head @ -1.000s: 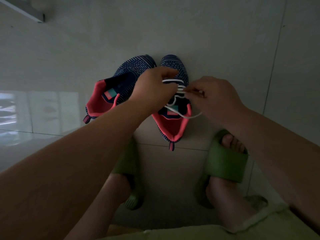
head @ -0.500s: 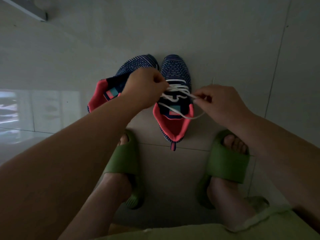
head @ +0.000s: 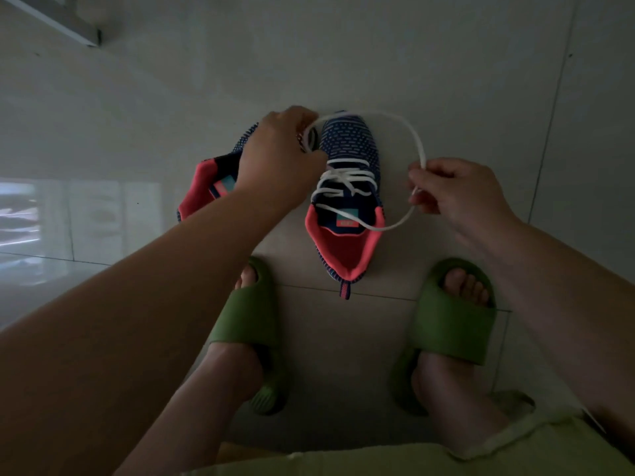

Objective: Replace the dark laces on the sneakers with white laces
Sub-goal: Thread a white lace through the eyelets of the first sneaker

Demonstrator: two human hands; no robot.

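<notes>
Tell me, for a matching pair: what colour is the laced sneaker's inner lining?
Coral pink lining, head view.

The single head-worn camera looked steeply down from above the person's lap at the tiled floor (head: pixel 446 63), facing forward past both forearms. It sat close over the knees, its wide angle taking in the sneakers (head: pixel 347 207) and the slippered feet (head: pixel 453 324) beneath. No second view shared the scene.
</notes>
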